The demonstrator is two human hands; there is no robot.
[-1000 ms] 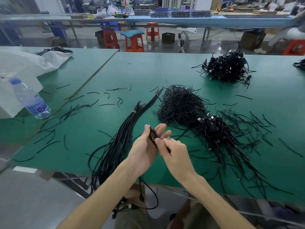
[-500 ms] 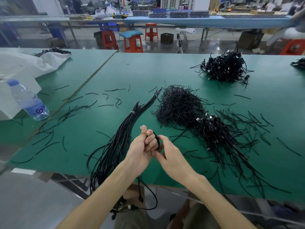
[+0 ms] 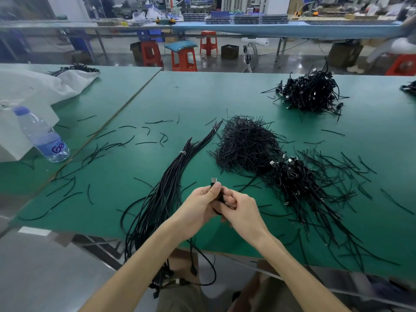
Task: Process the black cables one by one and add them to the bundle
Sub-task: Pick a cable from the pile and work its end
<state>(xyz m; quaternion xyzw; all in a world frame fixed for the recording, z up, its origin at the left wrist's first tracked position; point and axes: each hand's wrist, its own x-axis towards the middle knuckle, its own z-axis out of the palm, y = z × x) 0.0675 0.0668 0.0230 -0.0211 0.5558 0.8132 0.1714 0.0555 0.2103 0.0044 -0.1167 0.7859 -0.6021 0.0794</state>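
Green table (image 3: 225, 97), workshop floor: both hands meet near its front edge on one black cable (image 3: 213, 181), plug poking up above the fingers. Left hand (image 3: 198, 206) grips the coiled cable; right hand (image 3: 243, 210) pinches it, seemingly working its tie loose. Next, probably: straighten it and lay it on the bundle (image 3: 171, 176) just left. Right: tangled cable pile (image 3: 292, 179), heap of loose ties (image 3: 245, 143). Far left: water bottle (image 3: 42, 136). Beyond: red stools (image 3: 183, 57), long benches.

Bare left hand (image 3: 198, 207) and right hand (image 3: 244, 211), bare forearms (image 3: 144, 266), olive-khaki trousers (image 3: 180, 298) below.
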